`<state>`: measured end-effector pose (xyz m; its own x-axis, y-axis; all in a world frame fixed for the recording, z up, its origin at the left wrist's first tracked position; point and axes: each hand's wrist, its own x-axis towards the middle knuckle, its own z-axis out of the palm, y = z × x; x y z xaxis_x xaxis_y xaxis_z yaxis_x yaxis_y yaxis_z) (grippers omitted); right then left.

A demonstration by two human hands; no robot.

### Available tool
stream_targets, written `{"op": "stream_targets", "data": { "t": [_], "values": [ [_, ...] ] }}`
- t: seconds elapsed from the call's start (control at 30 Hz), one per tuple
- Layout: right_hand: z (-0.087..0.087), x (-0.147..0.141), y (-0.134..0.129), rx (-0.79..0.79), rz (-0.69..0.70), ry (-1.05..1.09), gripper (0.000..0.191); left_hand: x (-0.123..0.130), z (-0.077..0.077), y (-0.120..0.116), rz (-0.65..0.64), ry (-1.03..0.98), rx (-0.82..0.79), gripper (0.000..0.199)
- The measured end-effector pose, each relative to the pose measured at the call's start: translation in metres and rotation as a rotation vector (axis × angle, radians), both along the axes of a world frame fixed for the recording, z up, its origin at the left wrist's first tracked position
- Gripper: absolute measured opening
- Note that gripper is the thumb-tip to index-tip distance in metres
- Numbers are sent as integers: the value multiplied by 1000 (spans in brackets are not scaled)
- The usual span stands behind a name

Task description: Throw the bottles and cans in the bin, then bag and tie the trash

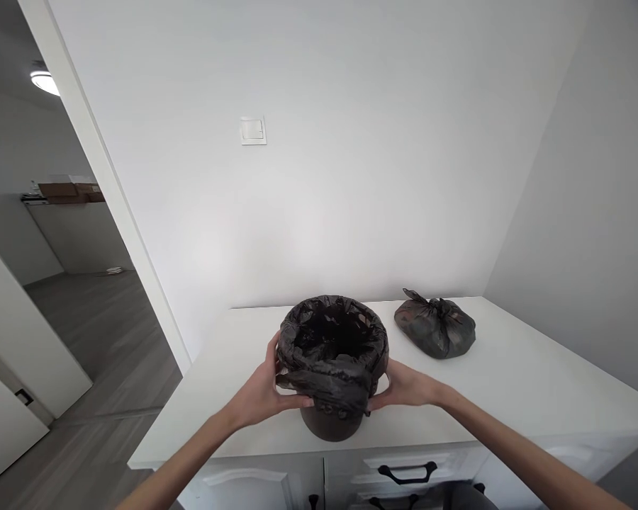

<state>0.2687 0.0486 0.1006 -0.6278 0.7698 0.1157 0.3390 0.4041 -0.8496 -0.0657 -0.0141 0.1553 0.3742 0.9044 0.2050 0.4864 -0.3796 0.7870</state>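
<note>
Wastebasket (332,425), dark grey and round, stands upright on the white cabinet top (505,382), near its front edge, lined with a thin black plastic bin liner (322,386) whose rim is folded outward over the mouth and hangs down in a loose, crumpled band at the front. Left hand (258,393) and right hand (408,384) grip it from opposite sides: the left has its fingers around the side and its thumb laid across the front, just under a loose flap of the liner; the right presses its thumb near the front lower edge of the plastic, its fingers partly hidden behind the side. Inside the mouth the liner lies wrinkled and dark. To the right, well apart from the right hand and close to the wall (383,156), rests a knotted black garbage bag (436,331), bulging, its tied ends sticking up. Below the top, a black drawer pull (407,473) shows on the cabinet front, and a dark rounded object (465,497) at the bottom edge is too cut off to identify. A light switch (253,131) sits on the wall; through the doorway at left, cardboard boxes (66,193) and a lit ceiling lamp (45,83) are visible.
</note>
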Motion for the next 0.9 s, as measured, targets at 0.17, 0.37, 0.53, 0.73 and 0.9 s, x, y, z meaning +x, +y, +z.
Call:
{"op": "stream_targets", "data": {
  "t": [0.17, 0.37, 0.53, 0.73, 0.9],
  "values": [
    [-12, 18, -30, 289, -314, -103, 85, -15, -22, -26, 186, 138, 521, 81],
    [19, 13, -85, 719, -467, -64, 39, -1, -19, -38, 139, 342, 876, 36],
    [10, -21, -98, 826, -175, -206, 38, 9, -24, -32, -3, 514, 947, 15],
    [-4, -18, -103, 754, 89, -530, 39, -26, -52, -41, -129, 764, 847, 18],
    [62, -2, -123, 666, -79, -204, 28, -64, -79, -57, -5, 565, 590, 23]
  ]
}}
